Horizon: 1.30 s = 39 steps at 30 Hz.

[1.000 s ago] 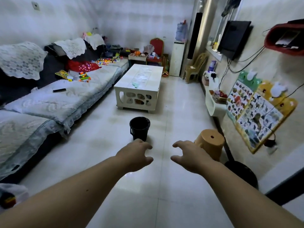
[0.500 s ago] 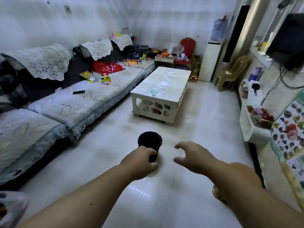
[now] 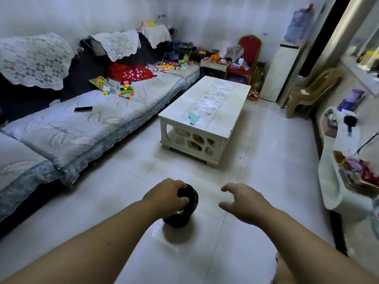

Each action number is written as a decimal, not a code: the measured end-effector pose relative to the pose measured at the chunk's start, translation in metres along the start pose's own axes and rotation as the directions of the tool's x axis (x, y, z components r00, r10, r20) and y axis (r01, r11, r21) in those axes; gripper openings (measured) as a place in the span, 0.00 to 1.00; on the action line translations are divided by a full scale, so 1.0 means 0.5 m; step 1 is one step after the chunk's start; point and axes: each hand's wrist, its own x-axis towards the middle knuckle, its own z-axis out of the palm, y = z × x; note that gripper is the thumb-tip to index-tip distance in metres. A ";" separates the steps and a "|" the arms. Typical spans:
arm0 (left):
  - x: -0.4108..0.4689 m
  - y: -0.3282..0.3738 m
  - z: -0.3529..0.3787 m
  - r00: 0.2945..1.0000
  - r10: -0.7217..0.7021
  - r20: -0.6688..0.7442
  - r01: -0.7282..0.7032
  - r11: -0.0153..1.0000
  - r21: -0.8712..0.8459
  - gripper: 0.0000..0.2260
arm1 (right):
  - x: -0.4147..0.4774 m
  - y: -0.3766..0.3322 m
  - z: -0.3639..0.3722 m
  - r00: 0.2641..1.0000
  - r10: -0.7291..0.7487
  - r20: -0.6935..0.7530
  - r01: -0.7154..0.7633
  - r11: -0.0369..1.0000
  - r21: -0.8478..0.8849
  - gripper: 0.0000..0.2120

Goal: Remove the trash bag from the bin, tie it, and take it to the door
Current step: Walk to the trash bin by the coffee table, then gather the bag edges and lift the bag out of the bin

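A small black bin (image 3: 184, 214) lined with a black trash bag stands on the white tiled floor in front of me. My left hand (image 3: 166, 198) lies over the bin's near-left rim, fingers curled onto the bag's edge; whether it grips the bag is hard to tell. My right hand (image 3: 244, 203) hovers to the right of the bin, apart from it, fingers spread and empty. Most of the bin's opening is hidden by my left hand.
A white coffee table (image 3: 207, 117) stands just beyond the bin. A long sofa (image 3: 86, 128) with toys runs along the left. A white shelf unit (image 3: 336, 181) lines the right wall. An orange stool (image 3: 285, 271) peeks out under my right arm.
I have stepped closer to the bin. My left hand went from the air in front of it down onto its rim; my right hand stays open to the bin's right.
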 end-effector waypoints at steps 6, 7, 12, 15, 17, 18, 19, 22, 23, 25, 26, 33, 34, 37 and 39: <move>0.169 0.000 -0.057 0.996 -0.081 -0.038 0.078 0.994 -0.077 0.22 | 0.226 0.008 -0.070 0.995 -0.089 0.044 0.091 0.994 -0.053 0.25; 0.198 -0.001 -0.062 0.994 -0.096 -0.048 0.092 0.992 -0.089 0.22 | 0.270 0.008 -0.081 0.992 -0.116 0.052 0.119 0.991 -0.059 0.25; 0.350 0.011 -0.072 0.966 -0.230 -0.121 0.206 0.961 -0.183 0.23 | 0.484 0.021 -0.113 0.944 -0.289 0.156 0.306 0.947 -0.095 0.24; 0.435 0.023 -0.049 0.925 -0.360 -0.121 0.317 0.908 -0.274 0.22 | 0.612 0.043 -0.129 0.888 -0.387 0.250 0.427 0.895 -0.128 0.24; 0.481 0.027 -0.027 0.903 -0.417 -0.101 0.367 0.873 -0.323 0.22 | 0.682 0.054 -0.135 0.853 -0.421 0.307 0.476 0.870 -0.129 0.24; 0.505 0.027 -0.014 0.890 -0.447 -0.094 0.392 0.853 -0.344 0.22 | 0.713 0.058 -0.136 0.835 -0.431 0.341 0.496 0.858 -0.129 0.24; 0.525 0.028 -0.002 0.876 -0.474 -0.088 0.413 0.833 -0.367 0.22 | 0.743 0.063 -0.130 0.817 -0.441 0.371 0.514 0.848 -0.125 0.23; 0.569 0.027 0.033 0.840 -0.538 -0.071 0.465 0.781 -0.417 0.22 | 0.809 0.077 -0.094 0.781 -0.450 0.433 0.539 0.836 -0.102 0.23; 0.580 0.024 0.042 0.833 -0.549 -0.064 0.474 0.769 -0.429 0.22 | 0.822 0.079 -0.083 0.773 -0.444 0.453 0.537 0.838 -0.095 0.23; 0.611 0.000 0.078 0.808 -0.589 -0.026 0.516 0.728 -0.452 0.23 | 0.867 0.087 -0.032 0.741 -0.422 0.523 0.538 0.838 -0.086 0.23; 0.609 -0.004 0.084 0.804 -0.594 -0.027 0.519 0.723 -0.455 0.24 | 0.867 0.089 -0.024 0.739 -0.419 0.528 0.536 0.840 -0.084 0.23; 0.704 -0.153 0.269 0.732 -0.673 0.106 0.607 0.574 -0.549 0.29 | 1.004 0.165 0.205 0.717 -0.279 0.639 0.354 0.935 0.011 0.25; 0.714 -0.183 0.303 0.719 -0.683 0.129 0.621 0.549 -0.559 0.29 | 1.025 0.178 0.244 0.721 -0.255 0.645 0.325 0.946 0.011 0.25; 0.744 -0.286 0.402 0.691 -0.702 0.169 0.653 0.508 -0.562 0.28 | 1.085 0.213 0.358 0.739 -0.186 0.647 0.252 0.968 -0.009 0.24; 0.762 -0.359 0.476 0.674 -0.716 0.179 0.676 0.501 -0.541 0.28 | 1.120 0.244 0.442 0.747 -0.164 0.645 0.223 0.975 -0.010 0.24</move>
